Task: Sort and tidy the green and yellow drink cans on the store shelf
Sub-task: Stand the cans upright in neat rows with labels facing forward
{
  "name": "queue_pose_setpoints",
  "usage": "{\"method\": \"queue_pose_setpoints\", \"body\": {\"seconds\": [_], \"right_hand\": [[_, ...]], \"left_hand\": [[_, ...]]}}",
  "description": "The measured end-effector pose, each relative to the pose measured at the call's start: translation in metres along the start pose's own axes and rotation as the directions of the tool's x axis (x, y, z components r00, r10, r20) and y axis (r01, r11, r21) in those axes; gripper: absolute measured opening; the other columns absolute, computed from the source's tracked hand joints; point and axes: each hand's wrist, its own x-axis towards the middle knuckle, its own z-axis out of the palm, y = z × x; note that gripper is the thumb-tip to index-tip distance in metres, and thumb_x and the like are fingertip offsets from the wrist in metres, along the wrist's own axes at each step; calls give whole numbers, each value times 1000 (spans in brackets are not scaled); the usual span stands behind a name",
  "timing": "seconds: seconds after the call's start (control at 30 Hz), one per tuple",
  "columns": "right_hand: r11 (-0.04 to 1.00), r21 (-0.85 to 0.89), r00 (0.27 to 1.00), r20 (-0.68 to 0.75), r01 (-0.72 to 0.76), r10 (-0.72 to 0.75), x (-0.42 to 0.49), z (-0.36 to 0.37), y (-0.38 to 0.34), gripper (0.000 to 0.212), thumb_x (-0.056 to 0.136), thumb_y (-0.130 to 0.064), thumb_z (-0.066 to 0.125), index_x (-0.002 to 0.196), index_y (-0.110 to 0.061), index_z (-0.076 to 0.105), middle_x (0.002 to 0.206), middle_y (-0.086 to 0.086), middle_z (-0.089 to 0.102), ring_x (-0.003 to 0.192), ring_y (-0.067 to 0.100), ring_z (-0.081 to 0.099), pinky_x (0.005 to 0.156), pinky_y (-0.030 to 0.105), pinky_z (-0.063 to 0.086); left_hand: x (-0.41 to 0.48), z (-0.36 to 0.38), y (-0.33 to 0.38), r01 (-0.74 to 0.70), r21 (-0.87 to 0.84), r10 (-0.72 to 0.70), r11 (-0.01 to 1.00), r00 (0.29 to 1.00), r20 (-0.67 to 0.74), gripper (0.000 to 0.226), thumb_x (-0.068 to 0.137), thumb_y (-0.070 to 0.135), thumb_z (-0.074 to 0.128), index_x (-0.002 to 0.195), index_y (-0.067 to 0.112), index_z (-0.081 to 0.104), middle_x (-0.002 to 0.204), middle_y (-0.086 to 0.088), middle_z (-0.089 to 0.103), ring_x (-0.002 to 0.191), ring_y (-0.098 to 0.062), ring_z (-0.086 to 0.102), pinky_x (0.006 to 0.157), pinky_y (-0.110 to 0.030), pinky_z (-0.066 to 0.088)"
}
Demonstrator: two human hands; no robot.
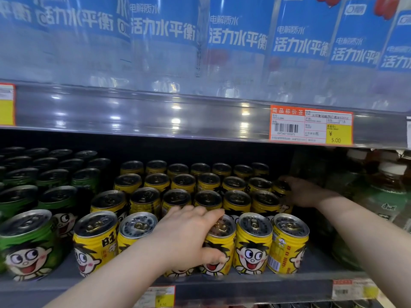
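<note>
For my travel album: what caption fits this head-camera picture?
Left hand grips a front-row yellow can while the right hand holds a yellow can farther back; green cans stand to the left.

Yellow ribbed metal drink cans (253, 243) printed with a cartoon face stand upright in rows on the grey shelf (289, 283). The left hand (189, 234) grips a front-row can (219, 247); the right hand (304, 192) holds a rear can (281, 188) at the block's right edge. Green metal drink cans (29, 243), likewise upright, stand left of the left hand.
</note>
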Motion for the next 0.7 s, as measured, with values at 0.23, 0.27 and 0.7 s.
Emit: {"method": "queue_pose_setpoints", "body": {"seconds": [0.23, 0.27, 0.7], "right_hand": [[1000, -10, 998, -58, -9, 9, 2, 5, 3, 77, 75, -35, 74, 141, -26, 35, 138, 9, 47, 122, 28, 49, 101, 37, 43], [1000, 8, 994, -104, -24, 25, 2, 9, 3, 78, 74, -36, 74, 141, -26, 35, 137, 13, 46, 123, 31, 47, 102, 38, 42], [971, 238, 979, -198, 8, 40, -2, 18, 1, 66, 82, -26, 71, 140, -14, 41, 131, 12, 57, 118, 26, 55, 97, 32, 43]], "left_hand": [[0, 0, 1, 1, 6, -1, 1000, 1000, 1, 86, 80, 67, 49, 148, 36, 5, 149, 5, 31, 137, -17, 25, 112, -37, 18], [-1, 0, 1, 2, 7, -2, 1000, 1000, 3, 87, 80, 67, 49, 148, 36, 5, 150, 5, 31, 137, -17, 25, 112, -37, 18], [1, 1, -1, 14, 19, -14, 1000, 1000, 19, 87, 79, 69, 48, 147, 38, 3, 150, 8, 29, 137, -16, 25, 113, -36, 18]]}}
